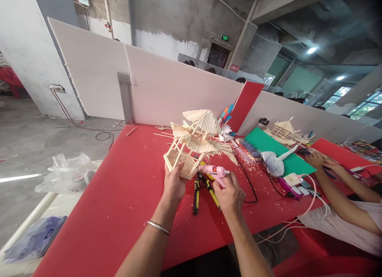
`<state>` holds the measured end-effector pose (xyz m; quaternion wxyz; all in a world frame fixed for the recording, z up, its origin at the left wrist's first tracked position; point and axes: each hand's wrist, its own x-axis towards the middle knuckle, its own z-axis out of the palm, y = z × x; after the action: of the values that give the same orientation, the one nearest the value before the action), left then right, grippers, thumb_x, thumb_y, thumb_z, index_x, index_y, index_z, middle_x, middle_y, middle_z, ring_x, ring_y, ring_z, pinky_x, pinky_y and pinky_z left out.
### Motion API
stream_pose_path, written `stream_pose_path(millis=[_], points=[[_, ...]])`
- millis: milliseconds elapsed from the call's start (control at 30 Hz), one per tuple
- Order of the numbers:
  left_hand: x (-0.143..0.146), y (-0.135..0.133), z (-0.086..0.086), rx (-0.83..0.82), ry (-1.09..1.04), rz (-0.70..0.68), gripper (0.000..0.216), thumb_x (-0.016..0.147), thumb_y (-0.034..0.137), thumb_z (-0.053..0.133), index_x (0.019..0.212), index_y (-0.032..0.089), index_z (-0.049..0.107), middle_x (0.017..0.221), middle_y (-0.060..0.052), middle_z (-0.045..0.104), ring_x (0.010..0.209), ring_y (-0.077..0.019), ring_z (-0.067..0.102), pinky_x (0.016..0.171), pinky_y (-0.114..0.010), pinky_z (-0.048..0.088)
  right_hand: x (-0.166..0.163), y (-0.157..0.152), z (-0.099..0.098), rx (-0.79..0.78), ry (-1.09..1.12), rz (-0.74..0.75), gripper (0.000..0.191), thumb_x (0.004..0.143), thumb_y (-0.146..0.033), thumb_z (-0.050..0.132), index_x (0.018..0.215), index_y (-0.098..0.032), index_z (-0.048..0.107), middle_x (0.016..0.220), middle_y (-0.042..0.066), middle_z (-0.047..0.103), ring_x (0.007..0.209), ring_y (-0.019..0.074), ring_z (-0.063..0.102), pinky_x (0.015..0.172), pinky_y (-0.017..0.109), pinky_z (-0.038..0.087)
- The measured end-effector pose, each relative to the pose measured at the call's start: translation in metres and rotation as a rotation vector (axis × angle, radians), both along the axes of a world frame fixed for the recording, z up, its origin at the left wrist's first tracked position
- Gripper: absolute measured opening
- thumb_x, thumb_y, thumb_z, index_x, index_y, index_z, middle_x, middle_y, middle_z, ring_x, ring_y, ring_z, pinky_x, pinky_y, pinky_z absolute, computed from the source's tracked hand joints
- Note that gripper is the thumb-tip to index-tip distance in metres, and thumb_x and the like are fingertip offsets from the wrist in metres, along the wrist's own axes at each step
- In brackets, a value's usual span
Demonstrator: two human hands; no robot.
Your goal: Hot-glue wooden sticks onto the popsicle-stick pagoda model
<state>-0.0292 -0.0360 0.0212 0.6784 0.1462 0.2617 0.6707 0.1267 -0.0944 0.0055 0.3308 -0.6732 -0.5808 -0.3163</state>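
My left hand (175, 183) is closed on the base of a small pavilion model (203, 144) built of pale wooden sticks, holding it tilted above the red table. The model has a pointed upper roof, a wider lower roof and a railed floor. A pink hot glue gun (215, 171) is gripped in my right hand (229, 193). Its nozzle points left, close to the model's lower right edge; whether it touches cannot be made out. Beneath it lie pliers (196, 195) with yellow and black handles. A silver bracelet (158, 227) circles my left wrist.
Loose sticks (162, 134) and shavings lie behind the model on the red table (128, 197). To the right are a black cable (253, 189), a green board (294, 159), a power strip (291, 188) and another stick model (283, 130). A co-worker's hands (316, 161) are at far right.
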Motion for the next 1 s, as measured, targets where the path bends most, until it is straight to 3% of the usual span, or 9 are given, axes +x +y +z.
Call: stream_pose_path(millis=[300, 767, 1000], points=[[-0.001, -0.001, 0.001, 0.031, 0.012, -0.004, 0.060, 0.067, 0.015, 0.073, 0.121, 0.030, 0.052, 0.109, -0.003, 0.068, 0.091, -0.0231, 0.068, 0.082, -0.045, 0.058, 0.005, -0.003, 0.004, -0.030, 0.006, -0.017, 0.016, 0.078, -0.019, 0.053, 0.087, -0.018, 0.067, 0.076, 0.001, 0.058, 0.057, 0.0090, 0.045, 0.050, 0.026, 0.023], [0.000, 0.002, -0.005, 0.049, 0.013, -0.041, 0.062, 0.067, 0.018, 0.074, 0.125, 0.027, 0.053, 0.110, -0.007, 0.070, 0.097, -0.0277, 0.069, 0.081, -0.045, 0.060, 0.012, 0.000, 0.000, -0.054, -0.019, -0.002, 0.012, 0.080, -0.024, 0.055, 0.084, -0.018, 0.064, 0.074, 0.002, 0.062, 0.064, 0.0136, 0.054, 0.054, 0.026, 0.030], [0.000, 0.002, -0.007, 0.059, 0.000, -0.093, 0.062, 0.069, 0.017, 0.073, 0.128, 0.027, 0.053, 0.109, -0.008, 0.071, 0.099, -0.0302, 0.069, 0.080, -0.047, 0.060, 0.021, 0.003, 0.002, -0.204, -0.026, -0.063, 0.019, 0.085, -0.028, 0.051, 0.096, -0.015, 0.061, 0.080, 0.004, 0.062, 0.066, 0.0153, 0.056, 0.054, 0.027, 0.030]])
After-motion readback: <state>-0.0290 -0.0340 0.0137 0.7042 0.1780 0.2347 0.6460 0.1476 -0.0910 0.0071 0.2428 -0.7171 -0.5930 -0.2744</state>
